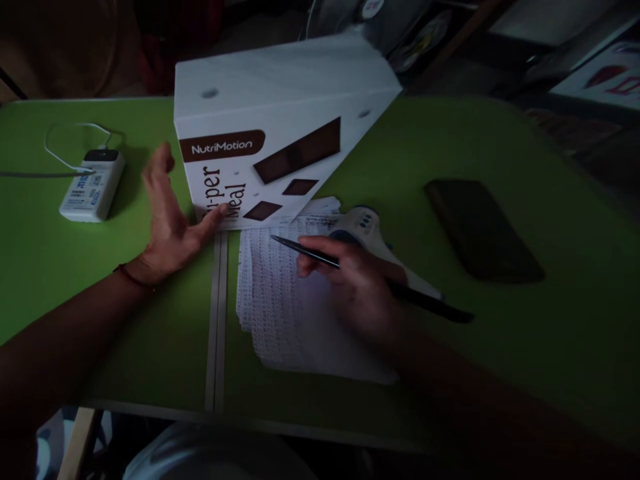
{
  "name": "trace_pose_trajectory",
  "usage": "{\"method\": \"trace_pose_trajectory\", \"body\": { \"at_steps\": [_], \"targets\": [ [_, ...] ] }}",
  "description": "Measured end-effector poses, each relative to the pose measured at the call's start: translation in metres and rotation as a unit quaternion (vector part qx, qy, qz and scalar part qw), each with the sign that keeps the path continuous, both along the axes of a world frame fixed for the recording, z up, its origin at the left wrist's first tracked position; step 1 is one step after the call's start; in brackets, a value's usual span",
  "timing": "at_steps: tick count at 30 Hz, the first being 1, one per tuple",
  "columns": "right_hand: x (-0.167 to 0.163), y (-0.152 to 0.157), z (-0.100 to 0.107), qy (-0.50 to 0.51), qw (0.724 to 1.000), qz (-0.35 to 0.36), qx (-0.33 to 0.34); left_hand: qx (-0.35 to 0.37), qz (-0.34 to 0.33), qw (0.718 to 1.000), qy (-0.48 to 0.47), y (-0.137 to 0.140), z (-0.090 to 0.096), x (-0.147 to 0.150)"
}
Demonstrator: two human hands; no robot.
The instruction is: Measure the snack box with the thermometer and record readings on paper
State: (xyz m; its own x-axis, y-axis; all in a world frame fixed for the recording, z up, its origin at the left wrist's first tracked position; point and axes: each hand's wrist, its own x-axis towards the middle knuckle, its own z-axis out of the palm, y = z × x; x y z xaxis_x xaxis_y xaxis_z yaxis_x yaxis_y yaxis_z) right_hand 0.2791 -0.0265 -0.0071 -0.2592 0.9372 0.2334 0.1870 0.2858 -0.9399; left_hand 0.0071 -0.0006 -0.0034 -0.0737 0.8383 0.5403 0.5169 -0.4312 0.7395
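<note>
My right hand (363, 287) is closed round a long black pen (320, 257), whose tip points left over a stack of written sheets (280, 293). The sheets carry dense lines of handwriting, and my right hand covers part of them. My left hand (173, 227) has its fingers spread at the lower left corner of a white box (220, 187) marked NutriMotion. Its thumb overlaps the box's front face; the other fingers stand off the left side. The box rests tilted at the top of the sheets. Partly hidden behind my right hand lies a white and blue handheld device (367, 227).
On the green table (320, 407), a dark phone (483, 230) lies to the right. A white power bank or adapter (95, 187) with cables sits at the left. A pale seam strip (217, 320) crosses the tabletop. Dim clutter stands beyond the far edge.
</note>
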Motion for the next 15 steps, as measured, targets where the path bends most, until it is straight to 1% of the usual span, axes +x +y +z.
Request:
{"method": "trace_pose_trajectory", "body": {
  "at_steps": [1,2,3,4,5,6,7,8,9,10,11,13,15],
  "targets": [
    [0.001,0.001,0.000,-0.032,0.999,-0.007,-0.006,0.068,0.048,0.996,0.034,-0.003,0.003,0.001],
    [0.003,0.002,-0.001,-0.067,0.998,-0.013,-0.010,0.134,0.083,0.985,0.075,-0.008,0.007,0.003],
    [0.003,0.003,-0.001,-0.097,0.995,-0.020,-0.013,0.186,0.089,0.972,0.115,-0.013,0.010,0.005],
    [0.004,0.004,-0.001,-0.120,0.992,-0.024,-0.015,0.214,0.056,0.963,0.156,-0.018,0.012,0.008],
    [0.003,0.004,-0.001,-0.131,0.991,-0.025,-0.016,0.218,-0.003,0.955,0.201,-0.024,0.014,0.012],
    [0.002,0.004,0.000,-0.130,0.991,-0.027,-0.018,0.196,-0.085,0.946,0.243,-0.030,0.015,0.016],
    [0.001,0.004,0.000,-0.121,0.992,-0.031,-0.022,0.147,-0.151,0.936,0.282,-0.036,0.016,0.021],
    [-0.001,0.003,0.001,-0.108,0.993,-0.037,-0.028,0.091,-0.187,0.924,0.321,-0.041,0.017,0.027],
    [-0.004,0.002,0.002,-0.095,0.994,-0.045,-0.034,0.043,-0.202,0.909,0.362,-0.047,0.018,0.032],
    [-0.006,0.001,0.002,-0.083,0.994,-0.054,-0.040,0.011,-0.212,0.890,0.404,-0.052,0.019,0.038],
    [-0.008,0.001,0.002,-0.074,0.994,-0.063,-0.043,-0.003,-0.211,0.871,0.443,-0.058,0.020,0.044],
    [-0.010,0.001,0.002,-0.061,0.995,-0.072,-0.038,-0.009,-0.205,0.834,0.513,-0.068,0.024,0.054],
    [-0.011,0.002,0.002,-0.062,0.995,-0.069,-0.024,-0.025,-0.183,0.808,0.560,-0.079,0.028,0.063]
  ]
}}
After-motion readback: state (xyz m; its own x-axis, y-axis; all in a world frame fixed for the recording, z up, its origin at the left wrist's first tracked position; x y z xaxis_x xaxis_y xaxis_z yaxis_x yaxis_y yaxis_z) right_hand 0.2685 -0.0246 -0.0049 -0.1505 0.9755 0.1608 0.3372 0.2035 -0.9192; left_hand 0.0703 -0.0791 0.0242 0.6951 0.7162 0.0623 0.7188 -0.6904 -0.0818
